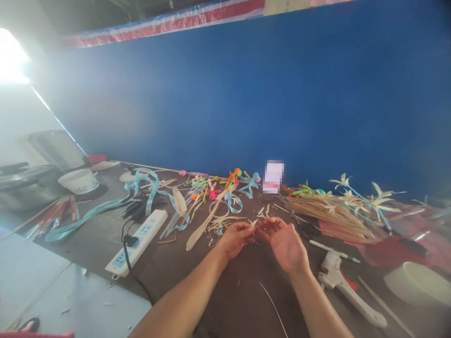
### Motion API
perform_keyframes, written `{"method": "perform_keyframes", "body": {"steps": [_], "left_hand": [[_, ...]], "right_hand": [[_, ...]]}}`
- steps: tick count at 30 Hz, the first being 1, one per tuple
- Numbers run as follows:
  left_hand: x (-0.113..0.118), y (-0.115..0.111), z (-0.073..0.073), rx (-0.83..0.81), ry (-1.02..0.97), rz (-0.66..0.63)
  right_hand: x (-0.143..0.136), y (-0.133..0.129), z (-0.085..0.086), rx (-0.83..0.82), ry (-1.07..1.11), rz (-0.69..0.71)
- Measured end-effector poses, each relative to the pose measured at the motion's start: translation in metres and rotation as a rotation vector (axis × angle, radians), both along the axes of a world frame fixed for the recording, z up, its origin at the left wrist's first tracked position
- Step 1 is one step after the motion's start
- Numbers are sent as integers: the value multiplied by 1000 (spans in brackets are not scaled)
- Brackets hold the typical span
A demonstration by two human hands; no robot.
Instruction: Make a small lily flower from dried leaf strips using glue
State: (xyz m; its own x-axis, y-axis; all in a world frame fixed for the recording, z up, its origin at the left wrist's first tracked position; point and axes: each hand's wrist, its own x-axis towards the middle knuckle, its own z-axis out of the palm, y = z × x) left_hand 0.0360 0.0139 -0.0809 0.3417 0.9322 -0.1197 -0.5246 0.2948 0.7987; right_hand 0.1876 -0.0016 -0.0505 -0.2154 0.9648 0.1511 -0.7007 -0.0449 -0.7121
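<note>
Over the dark table (225, 305), my left hand (234, 240) pinches a small pale piece of dried husk (253, 224) between thumb and fingertips. My right hand (288, 248) is close by on the right, palm turned inward, its fingers loosely bent and apart; I see nothing held in it. Husk scraps (265, 211) lie just beyond the fingertips, and thin trimmings (220, 226) are scattered beside my left hand. A long dried husk strip (207, 220) lies to the left of them.
A white power strip (139, 244) with a black plug is at left. On the right lie a glue gun (343, 284), a pen (334, 250), a white tape roll (417, 281), a straw bundle (331, 218) and husk flowers (380, 199). Blue ribbon (102, 210) and colourful pipe-cleaner shapes (213, 190) lie behind.
</note>
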Motion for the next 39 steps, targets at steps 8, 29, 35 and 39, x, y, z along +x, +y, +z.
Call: {"method": "perform_keyframes", "body": {"steps": [8, 29, 35, 39], "left_hand": [[0, 2, 0, 12, 37, 55], [-1, 5, 0, 103, 156, 313], [0, 6, -1, 127, 168, 310], [0, 6, -1, 118, 172, 327]], "right_hand": [[7, 0, -4, 134, -566, -386], [13, 89, -3, 375, -2042, -391], [5, 111, -16, 401, -2065, -257], [-1, 110, -18, 403, -2020, -221]]}}
